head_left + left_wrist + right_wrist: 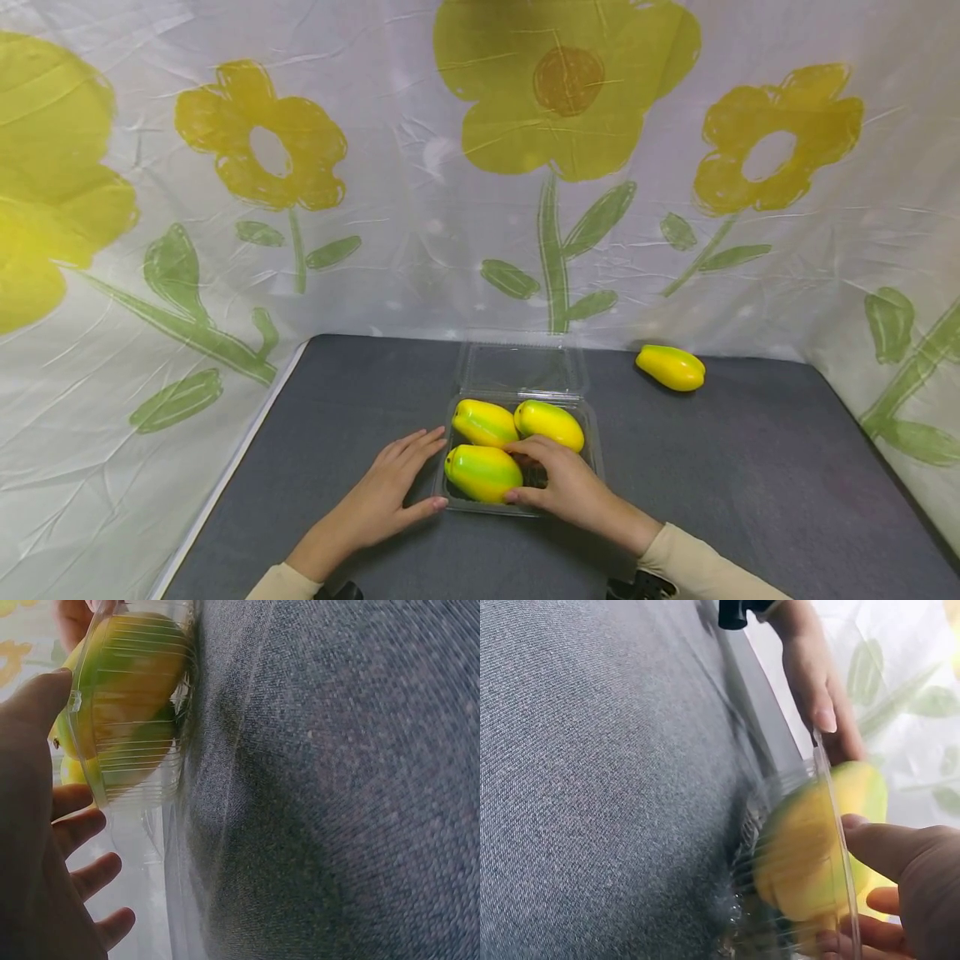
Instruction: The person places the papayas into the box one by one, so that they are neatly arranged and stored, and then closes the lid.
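A clear plastic clamshell box (595,442) stands on the table with three yellow-green papayas inside. Two lie in its back row, a left papaya (483,422) and a right papaya (553,423); the front papaya (480,475) fills the front left. My right hand (562,483) reaches into the box's front right and holds the right end of the front papaya between thumb and fingers. At the left rim, my left hand (390,487) has its fingers spread, with the thumb (49,694) right at the rim in the left wrist view.
The box's clear lid (521,369) is folded back behind it. Another papaya (670,367) lies at the back right of the dark grey table (720,475). A flower-printed white cloth (405,167) hangs around the back and sides.
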A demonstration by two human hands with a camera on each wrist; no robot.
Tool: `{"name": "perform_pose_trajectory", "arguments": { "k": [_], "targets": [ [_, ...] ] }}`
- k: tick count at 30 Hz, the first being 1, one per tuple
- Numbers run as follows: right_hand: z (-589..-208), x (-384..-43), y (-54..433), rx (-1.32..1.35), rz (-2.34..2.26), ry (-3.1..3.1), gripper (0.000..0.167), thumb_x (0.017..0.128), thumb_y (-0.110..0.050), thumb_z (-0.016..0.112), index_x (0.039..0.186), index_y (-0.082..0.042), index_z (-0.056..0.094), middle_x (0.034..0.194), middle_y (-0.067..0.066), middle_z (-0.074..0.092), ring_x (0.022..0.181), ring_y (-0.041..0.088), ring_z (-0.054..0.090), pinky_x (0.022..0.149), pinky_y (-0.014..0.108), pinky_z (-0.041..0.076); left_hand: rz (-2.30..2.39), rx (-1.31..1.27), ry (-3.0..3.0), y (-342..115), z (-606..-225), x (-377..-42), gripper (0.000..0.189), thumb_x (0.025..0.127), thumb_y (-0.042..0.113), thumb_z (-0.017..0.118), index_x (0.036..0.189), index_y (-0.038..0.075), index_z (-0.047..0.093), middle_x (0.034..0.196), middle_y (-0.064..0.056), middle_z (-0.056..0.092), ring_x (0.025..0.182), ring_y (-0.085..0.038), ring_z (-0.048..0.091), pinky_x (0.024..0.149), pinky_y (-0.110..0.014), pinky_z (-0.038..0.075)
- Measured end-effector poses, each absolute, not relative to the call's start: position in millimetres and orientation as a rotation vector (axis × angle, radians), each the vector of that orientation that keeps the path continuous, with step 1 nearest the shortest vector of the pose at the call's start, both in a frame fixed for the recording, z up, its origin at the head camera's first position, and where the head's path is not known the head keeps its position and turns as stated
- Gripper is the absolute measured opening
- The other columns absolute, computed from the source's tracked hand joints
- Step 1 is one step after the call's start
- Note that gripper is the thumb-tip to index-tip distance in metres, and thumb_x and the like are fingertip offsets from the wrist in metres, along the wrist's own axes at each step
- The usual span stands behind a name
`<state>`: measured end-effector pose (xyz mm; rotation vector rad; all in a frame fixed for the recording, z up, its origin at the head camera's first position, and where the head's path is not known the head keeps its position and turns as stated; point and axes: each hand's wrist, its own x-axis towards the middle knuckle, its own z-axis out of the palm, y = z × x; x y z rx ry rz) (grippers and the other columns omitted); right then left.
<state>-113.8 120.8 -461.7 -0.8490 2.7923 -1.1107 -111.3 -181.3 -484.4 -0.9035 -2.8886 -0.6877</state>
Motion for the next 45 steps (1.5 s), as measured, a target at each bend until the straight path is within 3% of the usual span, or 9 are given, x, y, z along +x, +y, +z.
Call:
{"name": "perform_pose_trajectory", "arguments": {
  "k": [15,25,36,45],
  "targets": [
    [-452.4,-109.8,135.0,-0.873,-1.115,2.864,0.058,0.078,-0.034,0.083,0.127,-0.009,0.064,0.115,0.005,0.069,0.099,0.02,0.068,0.087,0.033,0.058,-0.707,-0.913,-2.862,-181.6,-483.9,-110.0,0.078,0.091,0.064,0.055,0.154,0.025,0.034,0.164,0.002,0.03,0.148,-0.029,0.033,0.114,-0.061,0.034],
    [-443.7,-105.4,150.0,-0.861,-1.094,2.93,0.057,0.077,-0.031,0.084,0.127,-0.012,0.065,0.118,0.0,0.069,0.102,0.015,0.068,0.089,0.032,0.057,-0.705,-0.934,-2.857,-183.6,-481.1,-115.5,0.078,0.091,0.064,0.056,0.155,0.027,0.032,0.165,0.006,0.027,0.15,-0.029,0.03,0.113,-0.063,0.035],
    [-431.6,-108.0,166.7,-0.907,-1.041,2.981,0.053,0.079,-0.03,0.083,0.126,-0.011,0.065,0.113,0.001,0.068,0.096,0.02,0.067,0.084,0.038,0.058,-0.719,-0.96,-2.871,-185.5,-482.3,-122.3,0.08,0.089,0.067,0.057,0.154,0.025,0.035,0.166,0.008,0.024,0.154,-0.027,0.023,0.114,-0.065,0.033],
    [-425.2,-112.4,181.5,-0.848,-1.038,3.029,0.055,0.079,-0.032,0.082,0.126,-0.01,0.065,0.119,0.003,0.068,0.099,0.022,0.067,0.086,0.04,0.058,-0.73,-0.986,-2.869,-186.7,-482.5,-126.6,0.085,0.085,0.07,0.06,0.153,0.026,0.035,0.166,0.007,0.023,0.154,-0.028,0.022,0.113,-0.065,0.034]
  ]
}}
